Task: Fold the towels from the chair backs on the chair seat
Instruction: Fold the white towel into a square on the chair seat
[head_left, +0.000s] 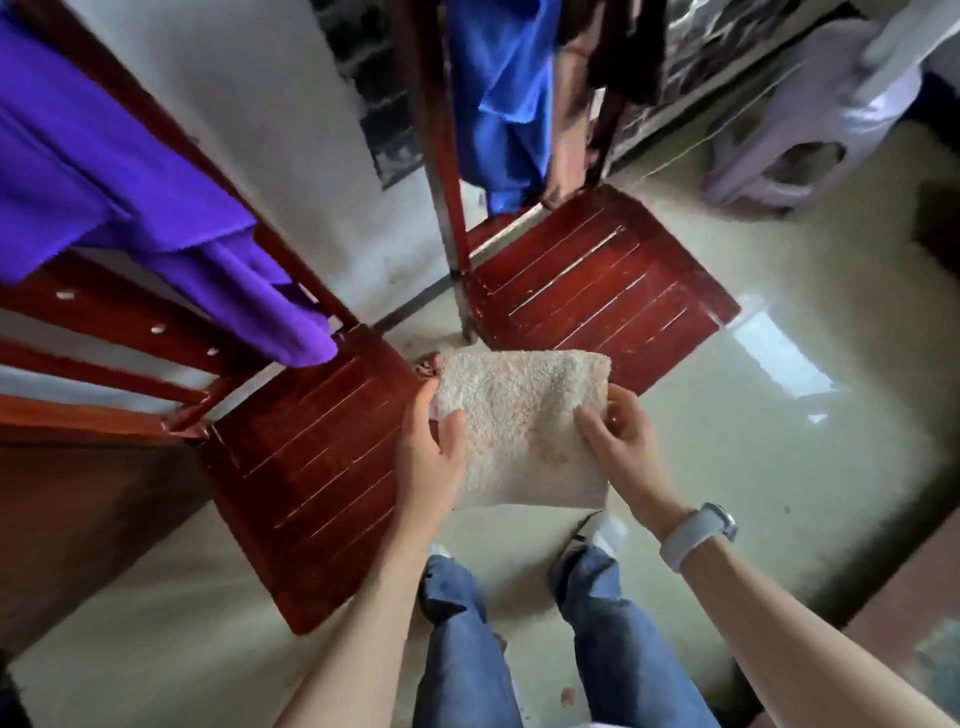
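Holding a folded cream terry towel (522, 428) in mid-air, both hands are seen between two red-brown slatted wooden chairs. The left hand (434, 460) is closed on the towel's left edge, thumb laid over the top face and the other digits hidden beneath. The right hand (621, 441) is closed on the right edge in the same way, thumb on top; a pale watch (698, 532) is worn on that wrist. A grip at both sides appears to be kept so that the layers stay flat and stacked and the rectangle does not sag or fall open.

The towel is carried above the floor, just beside the front corner of the left chair seat (317, 478) and near the right chair seat (597, 291); neither seat is touched by it, and both are bare. By judgement, the folding of this piece is finished or nearly so, and it is poised to be laid on one seat.

A purple towel (130, 176) is draped over the left chair back, and a blue towel (506, 104) hangs from the right chair back, with a darker cloth beside it that cannot be made out clearly. These seem to be hung there awaiting their turn.
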